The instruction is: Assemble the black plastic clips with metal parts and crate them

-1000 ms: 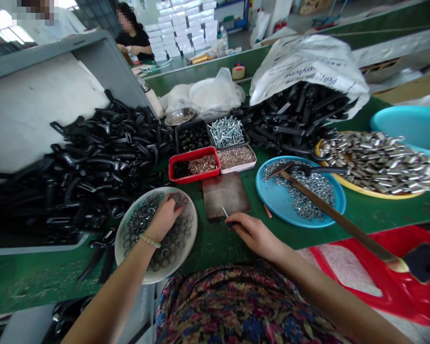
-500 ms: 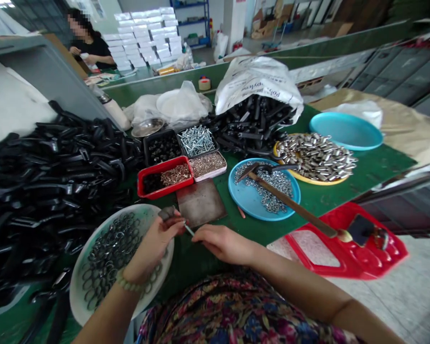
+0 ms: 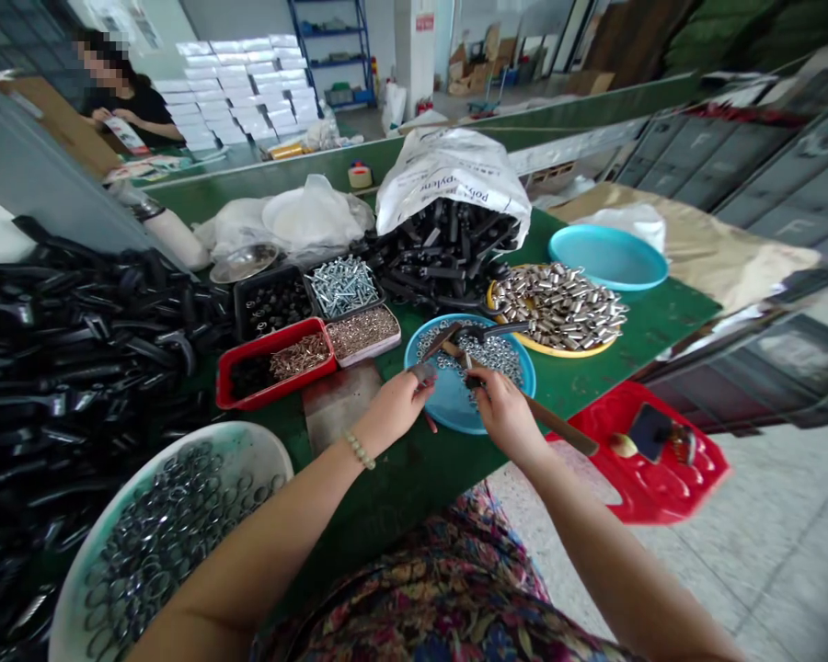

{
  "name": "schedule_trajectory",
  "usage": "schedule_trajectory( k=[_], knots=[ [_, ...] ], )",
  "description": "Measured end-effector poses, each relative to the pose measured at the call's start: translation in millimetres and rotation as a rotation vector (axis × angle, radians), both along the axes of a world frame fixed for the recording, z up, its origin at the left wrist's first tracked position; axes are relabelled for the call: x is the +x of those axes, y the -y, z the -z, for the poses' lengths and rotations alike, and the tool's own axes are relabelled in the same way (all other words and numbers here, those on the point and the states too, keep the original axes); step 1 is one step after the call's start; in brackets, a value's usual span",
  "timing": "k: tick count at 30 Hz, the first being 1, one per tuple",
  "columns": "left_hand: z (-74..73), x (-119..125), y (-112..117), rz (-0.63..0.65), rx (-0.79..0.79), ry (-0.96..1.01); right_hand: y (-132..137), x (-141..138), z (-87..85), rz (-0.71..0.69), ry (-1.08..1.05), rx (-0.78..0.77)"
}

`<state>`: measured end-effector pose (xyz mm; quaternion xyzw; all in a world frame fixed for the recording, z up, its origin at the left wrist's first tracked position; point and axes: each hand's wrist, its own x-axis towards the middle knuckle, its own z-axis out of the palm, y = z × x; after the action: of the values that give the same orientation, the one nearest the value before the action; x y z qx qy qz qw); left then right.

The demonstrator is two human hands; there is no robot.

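Note:
My left hand [image 3: 395, 411] is closed in a pinch at the near left rim of the blue plate [image 3: 448, 400], with a grey cover on the thumb tip; what it pinches is too small to name. My right hand [image 3: 500, 412] is closed over the same plate, holding a thin bolt upright above the small silver nuts [image 3: 500, 350]. A hammer [image 3: 497, 368] lies across the plate, its wooden handle passing under my right hand. A dark metal block [image 3: 337, 403] lies just left of my left hand.
A white bowl of dark rings [image 3: 158, 533] sits near left. A red tray [image 3: 272, 363] and other small trays of screws stand behind the block. Black handles [image 3: 75, 349] pile at left, more under a white sack [image 3: 448, 170]. Yellow plate of metal sleeves [image 3: 558, 308], red stool [image 3: 652, 460] right.
Both hands moved from beside the ring bowl and metal block to the blue plate of nuts. My view swung right, so the bowl now lies at lower left.

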<state>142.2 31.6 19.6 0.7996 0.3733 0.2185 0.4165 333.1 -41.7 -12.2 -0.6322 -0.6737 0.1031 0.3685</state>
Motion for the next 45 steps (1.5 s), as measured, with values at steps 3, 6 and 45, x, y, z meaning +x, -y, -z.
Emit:
schedule_trajectory(
  k=[3,6,45],
  knots=[
    [10.9,26,-3,0.079,0.034,-0.114,-18,21,1.7,0.023,0.236,-0.082],
    [18.9,39,-6,0.077,0.192,-0.191,-33,27,1.6,-0.062,0.314,-0.199],
    [13.9,158,-107,0.238,0.788,-0.498,-67,114,-4.6,0.192,-0.319,-0.045]
  ],
)
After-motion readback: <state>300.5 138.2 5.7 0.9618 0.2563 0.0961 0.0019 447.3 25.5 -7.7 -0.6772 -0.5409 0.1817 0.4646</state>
